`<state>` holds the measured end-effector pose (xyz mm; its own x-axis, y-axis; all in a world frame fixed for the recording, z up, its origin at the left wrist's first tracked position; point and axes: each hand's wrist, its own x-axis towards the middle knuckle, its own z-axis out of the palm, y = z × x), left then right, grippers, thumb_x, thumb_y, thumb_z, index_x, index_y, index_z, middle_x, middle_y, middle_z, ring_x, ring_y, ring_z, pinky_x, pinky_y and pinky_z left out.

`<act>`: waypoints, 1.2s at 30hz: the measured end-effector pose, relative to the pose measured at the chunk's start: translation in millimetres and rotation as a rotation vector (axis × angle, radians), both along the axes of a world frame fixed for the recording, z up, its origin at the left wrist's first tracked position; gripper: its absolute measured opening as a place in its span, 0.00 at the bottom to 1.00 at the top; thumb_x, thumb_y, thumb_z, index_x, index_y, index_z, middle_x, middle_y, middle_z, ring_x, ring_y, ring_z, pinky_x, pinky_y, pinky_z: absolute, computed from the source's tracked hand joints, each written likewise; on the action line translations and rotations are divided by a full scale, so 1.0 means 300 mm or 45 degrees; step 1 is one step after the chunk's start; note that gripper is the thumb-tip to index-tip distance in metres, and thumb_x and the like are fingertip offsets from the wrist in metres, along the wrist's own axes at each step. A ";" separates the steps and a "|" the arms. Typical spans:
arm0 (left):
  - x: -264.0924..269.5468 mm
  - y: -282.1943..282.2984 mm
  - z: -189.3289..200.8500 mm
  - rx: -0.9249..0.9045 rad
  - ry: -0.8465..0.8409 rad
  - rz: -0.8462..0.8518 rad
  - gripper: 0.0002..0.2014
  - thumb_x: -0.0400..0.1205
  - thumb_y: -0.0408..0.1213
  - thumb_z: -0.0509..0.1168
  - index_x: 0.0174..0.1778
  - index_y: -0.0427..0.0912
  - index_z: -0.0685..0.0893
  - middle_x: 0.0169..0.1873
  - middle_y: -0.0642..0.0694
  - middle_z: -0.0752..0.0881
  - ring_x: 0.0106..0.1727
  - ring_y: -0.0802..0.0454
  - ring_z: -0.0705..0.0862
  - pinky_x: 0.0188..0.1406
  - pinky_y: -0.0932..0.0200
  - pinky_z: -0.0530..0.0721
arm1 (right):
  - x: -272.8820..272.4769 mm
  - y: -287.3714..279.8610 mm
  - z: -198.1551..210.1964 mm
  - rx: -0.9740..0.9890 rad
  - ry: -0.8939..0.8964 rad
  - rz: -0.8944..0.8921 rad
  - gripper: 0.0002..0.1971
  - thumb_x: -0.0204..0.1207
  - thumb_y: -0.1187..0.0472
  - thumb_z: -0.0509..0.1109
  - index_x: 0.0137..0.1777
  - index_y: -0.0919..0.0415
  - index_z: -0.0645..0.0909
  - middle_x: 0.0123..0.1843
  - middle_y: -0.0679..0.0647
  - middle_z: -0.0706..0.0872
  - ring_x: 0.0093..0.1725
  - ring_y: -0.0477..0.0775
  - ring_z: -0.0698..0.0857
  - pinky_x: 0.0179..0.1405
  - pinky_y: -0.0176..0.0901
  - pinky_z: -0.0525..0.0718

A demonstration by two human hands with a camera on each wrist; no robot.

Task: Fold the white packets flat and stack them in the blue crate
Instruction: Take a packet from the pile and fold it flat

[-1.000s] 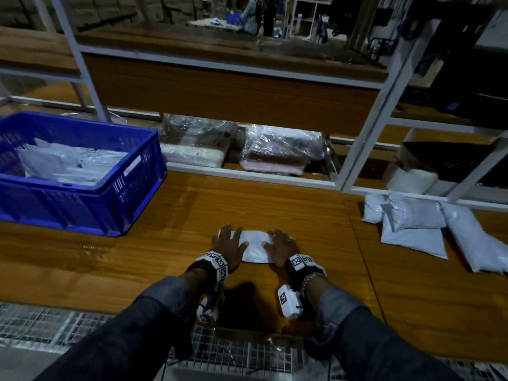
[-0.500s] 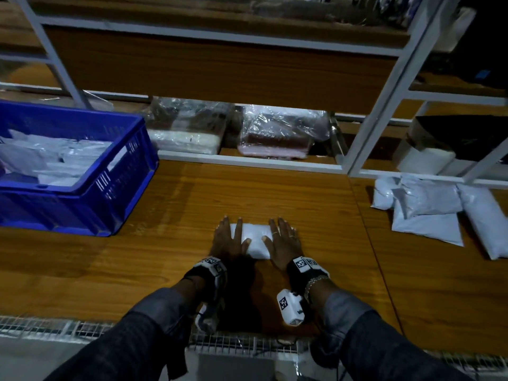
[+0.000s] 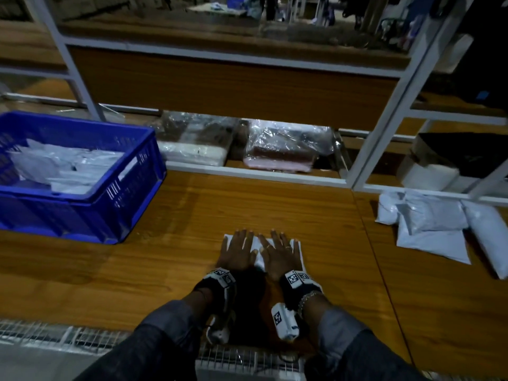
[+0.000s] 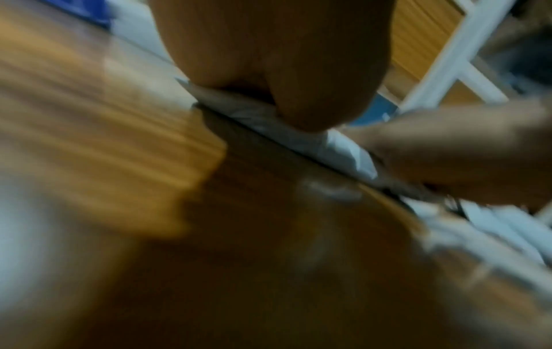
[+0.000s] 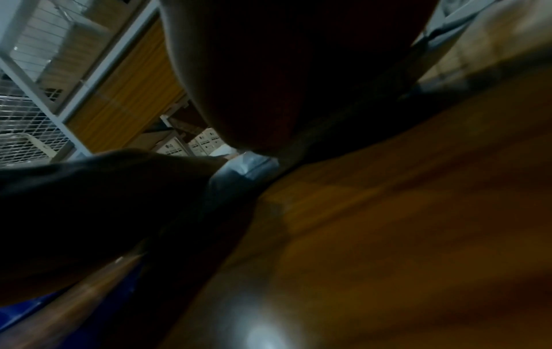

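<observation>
A folded white packet (image 3: 298,253) lies on the wooden table (image 3: 275,207) near its front edge. My left hand (image 3: 239,250) and right hand (image 3: 276,251) lie flat on it side by side, fingers straight, pressing it down; they hide most of it. In the left wrist view the packet (image 4: 343,151) shows as a thin white strip under the palm. The right wrist view shows a small part of the packet (image 5: 251,165) under a dark palm. The blue crate (image 3: 132,196) stands at the left with several white packets (image 3: 68,166) inside.
Several unfolded white packets (image 3: 431,224) lie at the table's right. A white shelf frame (image 3: 384,127) stands behind the table, with plastic-wrapped bundles (image 3: 286,149) under its lower board. A wire grid (image 3: 55,334) runs along the table's front edge.
Both hands went from curled at the packet's sides to flat on top of it, then slid forward across it with straight fingers. The packet lies flatter.
</observation>
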<state>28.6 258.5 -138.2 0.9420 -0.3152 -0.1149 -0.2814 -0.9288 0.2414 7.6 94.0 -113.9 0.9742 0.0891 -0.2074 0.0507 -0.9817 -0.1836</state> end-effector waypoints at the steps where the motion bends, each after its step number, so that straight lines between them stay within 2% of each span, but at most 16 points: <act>1: 0.005 -0.004 -0.022 0.008 -0.028 -0.015 0.32 0.93 0.53 0.41 0.72 0.40 0.85 0.70 0.37 0.85 0.69 0.39 0.86 0.62 0.31 0.85 | 0.001 -0.002 -0.002 0.003 -0.001 0.010 0.27 0.91 0.43 0.43 0.88 0.35 0.44 0.91 0.48 0.38 0.89 0.57 0.39 0.85 0.67 0.34; 4: -0.006 -0.005 -0.036 0.067 -0.089 -0.088 0.27 0.93 0.51 0.47 0.72 0.41 0.86 0.69 0.36 0.85 0.70 0.39 0.85 0.66 0.31 0.76 | -0.004 -0.007 0.000 0.025 0.006 0.029 0.27 0.91 0.42 0.43 0.88 0.35 0.43 0.91 0.49 0.38 0.89 0.57 0.38 0.83 0.66 0.32; 7: -0.001 -0.018 -0.069 0.013 -0.036 -0.078 0.27 0.93 0.51 0.47 0.70 0.40 0.86 0.67 0.35 0.86 0.67 0.37 0.87 0.65 0.30 0.73 | 0.004 -0.002 -0.007 -0.021 0.009 0.035 0.28 0.90 0.42 0.44 0.88 0.35 0.42 0.91 0.49 0.38 0.89 0.58 0.39 0.83 0.68 0.34; 9: -0.005 -0.023 -0.036 -0.022 -0.001 -0.057 0.29 0.93 0.54 0.44 0.74 0.40 0.83 0.73 0.36 0.82 0.71 0.37 0.84 0.70 0.29 0.74 | 0.004 -0.004 -0.008 -0.036 0.034 0.037 0.30 0.90 0.42 0.48 0.88 0.34 0.41 0.91 0.49 0.36 0.89 0.58 0.39 0.83 0.68 0.34; 10: -0.001 -0.017 -0.008 -0.044 0.049 -0.015 0.30 0.92 0.56 0.43 0.80 0.41 0.76 0.80 0.38 0.75 0.79 0.38 0.76 0.77 0.29 0.68 | 0.004 -0.005 -0.003 -0.032 0.046 0.048 0.30 0.90 0.43 0.48 0.88 0.34 0.40 0.91 0.48 0.36 0.89 0.58 0.38 0.83 0.68 0.35; 11: 0.006 -0.012 0.008 -0.069 0.085 0.009 0.30 0.92 0.57 0.44 0.87 0.44 0.66 0.86 0.42 0.63 0.87 0.41 0.63 0.83 0.31 0.56 | 0.003 -0.008 0.007 -0.012 0.046 0.059 0.28 0.90 0.43 0.46 0.87 0.33 0.41 0.91 0.48 0.36 0.89 0.58 0.39 0.84 0.68 0.35; 12: 0.011 -0.003 0.022 -0.090 0.136 0.030 0.31 0.92 0.57 0.45 0.90 0.48 0.55 0.89 0.46 0.53 0.90 0.45 0.52 0.85 0.36 0.45 | 0.001 -0.013 0.019 0.026 0.045 0.057 0.27 0.90 0.42 0.43 0.87 0.33 0.41 0.91 0.48 0.37 0.90 0.57 0.39 0.85 0.67 0.36; 13: 0.018 0.006 0.027 -0.146 0.192 0.053 0.32 0.92 0.57 0.47 0.90 0.49 0.49 0.90 0.48 0.47 0.90 0.48 0.45 0.85 0.40 0.40 | -0.001 -0.021 0.031 0.076 0.045 0.035 0.27 0.90 0.41 0.41 0.88 0.33 0.42 0.91 0.48 0.38 0.90 0.56 0.39 0.85 0.65 0.36; 17: 0.027 0.070 0.039 -0.282 0.223 0.106 0.35 0.92 0.56 0.47 0.90 0.41 0.44 0.90 0.43 0.43 0.90 0.45 0.42 0.88 0.47 0.43 | -0.011 -0.072 0.052 0.257 0.054 -0.144 0.33 0.88 0.36 0.42 0.90 0.44 0.40 0.91 0.50 0.36 0.89 0.57 0.37 0.86 0.61 0.36; 23: -0.015 0.079 0.007 -0.233 0.194 0.123 0.39 0.91 0.58 0.45 0.89 0.38 0.38 0.88 0.38 0.35 0.89 0.41 0.35 0.86 0.45 0.36 | -0.021 -0.094 -0.003 0.291 0.088 -0.216 0.38 0.89 0.38 0.45 0.89 0.58 0.35 0.89 0.55 0.30 0.89 0.56 0.34 0.87 0.55 0.36; 28: -0.005 0.077 0.003 -0.084 0.174 0.110 0.43 0.84 0.64 0.36 0.89 0.37 0.38 0.88 0.36 0.36 0.89 0.39 0.37 0.86 0.40 0.37 | -0.007 -0.076 -0.023 0.198 0.099 -0.212 0.38 0.89 0.39 0.45 0.89 0.59 0.34 0.89 0.57 0.29 0.89 0.59 0.34 0.87 0.56 0.36; 33: 0.001 0.069 0.035 0.010 0.208 0.122 0.38 0.90 0.60 0.40 0.89 0.40 0.36 0.88 0.40 0.35 0.89 0.42 0.36 0.86 0.37 0.35 | -0.007 -0.076 0.006 0.147 0.131 -0.217 0.37 0.90 0.40 0.42 0.89 0.58 0.34 0.89 0.56 0.30 0.89 0.58 0.34 0.87 0.59 0.34; 36: -0.009 0.061 0.082 0.009 0.112 0.037 0.36 0.92 0.57 0.42 0.89 0.41 0.37 0.88 0.43 0.35 0.89 0.44 0.36 0.83 0.35 0.31 | -0.022 -0.058 0.025 0.067 0.037 -0.109 0.32 0.90 0.43 0.40 0.90 0.53 0.36 0.89 0.54 0.30 0.88 0.58 0.33 0.85 0.64 0.32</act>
<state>25.9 276.8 -113.8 0.9369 -0.2866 -0.2000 -0.2320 -0.9380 0.2576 1.0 76.7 -106.5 0.9724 0.0172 -0.2327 -0.0391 -0.9711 -0.2354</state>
